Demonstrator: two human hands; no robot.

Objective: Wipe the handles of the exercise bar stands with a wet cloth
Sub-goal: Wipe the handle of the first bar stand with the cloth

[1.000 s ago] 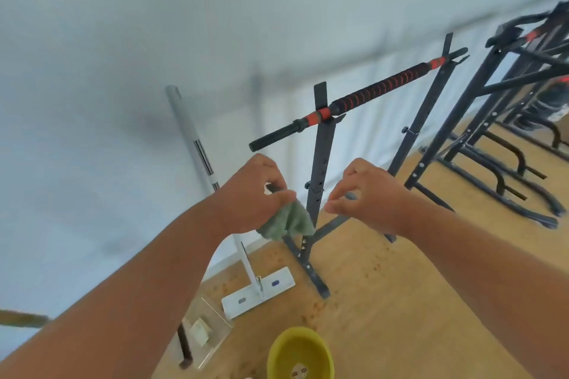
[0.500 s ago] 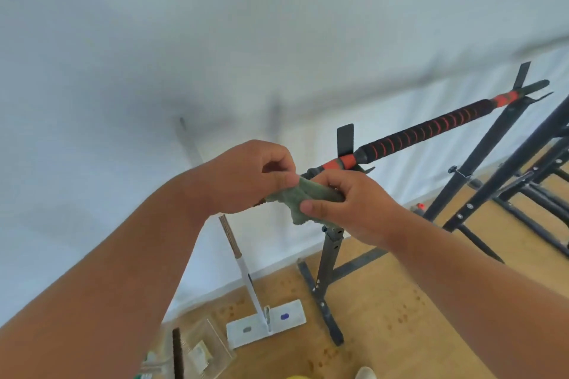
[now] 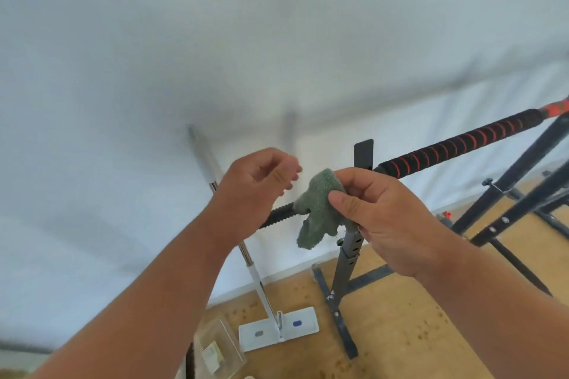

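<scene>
Now right hand [image 3: 381, 218] pinches soft, limp cloth [image 3: 320, 209] draped over bar handle [image 3: 278, 216]; left hand [image 3: 255, 191] beside handle, fingers loose, empty.

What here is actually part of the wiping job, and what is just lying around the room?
Part of the job:
- green cloth, pinched in the right hand
- black-and-red bar on its stand
- left hand, open beside the cloth

Just lying about:
- flat mop leaning on the wall
- clear container on the floor
- other black frames, right
</scene>
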